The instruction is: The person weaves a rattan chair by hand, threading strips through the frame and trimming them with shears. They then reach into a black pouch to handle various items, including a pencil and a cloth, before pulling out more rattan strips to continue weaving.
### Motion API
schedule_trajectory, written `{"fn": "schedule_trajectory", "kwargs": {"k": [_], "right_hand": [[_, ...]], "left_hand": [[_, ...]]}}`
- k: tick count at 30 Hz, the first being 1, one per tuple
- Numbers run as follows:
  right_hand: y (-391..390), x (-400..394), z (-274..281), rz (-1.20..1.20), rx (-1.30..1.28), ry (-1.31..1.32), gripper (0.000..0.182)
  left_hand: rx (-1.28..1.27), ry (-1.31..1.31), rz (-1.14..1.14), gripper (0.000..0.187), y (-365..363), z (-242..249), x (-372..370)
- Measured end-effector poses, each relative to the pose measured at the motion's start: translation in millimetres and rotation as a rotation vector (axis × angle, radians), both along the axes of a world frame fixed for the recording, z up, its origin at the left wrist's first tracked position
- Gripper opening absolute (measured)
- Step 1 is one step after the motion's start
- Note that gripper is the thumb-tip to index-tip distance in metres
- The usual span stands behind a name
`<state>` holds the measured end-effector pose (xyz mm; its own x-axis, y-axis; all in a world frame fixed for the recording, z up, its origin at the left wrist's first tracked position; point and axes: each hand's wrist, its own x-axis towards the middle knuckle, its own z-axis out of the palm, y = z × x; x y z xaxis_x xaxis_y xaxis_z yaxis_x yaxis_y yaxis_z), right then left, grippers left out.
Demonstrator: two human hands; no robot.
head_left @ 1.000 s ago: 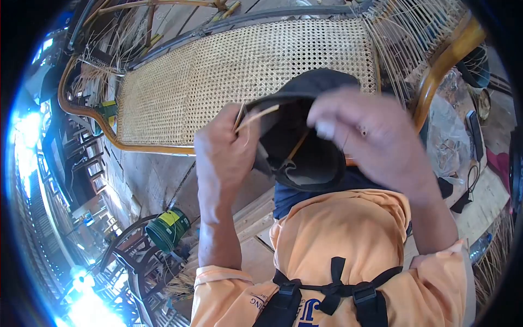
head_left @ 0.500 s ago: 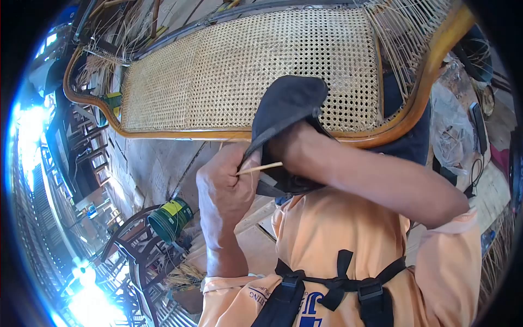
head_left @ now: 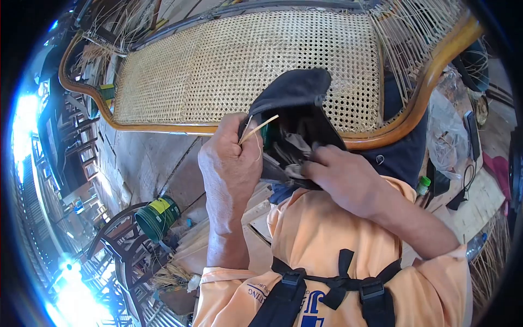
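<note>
A dark fabric bag (head_left: 294, 90) hangs open in front of my chest, its flap raised. My left hand (head_left: 231, 155) is closed on the bag's left edge, with a thin pale cane strip (head_left: 264, 126) sticking out between thumb and fingers. My right hand (head_left: 346, 177) is at the mouth of the bag, fingers bent together beside crumpled greyish contents (head_left: 297, 144). What those fingertips grip, if anything, is hidden. Behind the bag lies a woven cane panel (head_left: 234, 71) in a curved wooden frame (head_left: 163, 129).
Loose cane strands (head_left: 406, 43) stretch across the frame's right end. To the right lie a clear plastic bag (head_left: 447, 133) and a dark phone-like object (head_left: 472, 133). A green bucket (head_left: 157, 219) stands at lower left near dark wooden chairs (head_left: 117, 240).
My right hand has drawn back from deep inside the bag to its opening. The bag has tilted so its inside shows, and my left hand has risen slightly with the cane strip.
</note>
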<state>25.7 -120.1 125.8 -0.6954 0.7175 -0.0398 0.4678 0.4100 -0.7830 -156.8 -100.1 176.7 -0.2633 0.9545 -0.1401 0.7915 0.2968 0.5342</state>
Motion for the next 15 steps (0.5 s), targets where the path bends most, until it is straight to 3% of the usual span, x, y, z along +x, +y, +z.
{"fn": "schedule_trajectory", "kwargs": {"k": [3,9,15], "right_hand": [[-10,12,-16,-0.148,-0.242,0.006,0.021],[-10,15,-13,-0.464,-0.226,0.234,0.029],[-3,32,-32,-0.683,-0.22,0.467,0.024]], "left_hand": [[0.034,-0.019,-0.011,0.015,-2,-7,1],[0.037,-0.033,-0.048,0.017,4,-6,2],[-0.027,-0.098,-0.024,0.015,16,-3,14]]}}
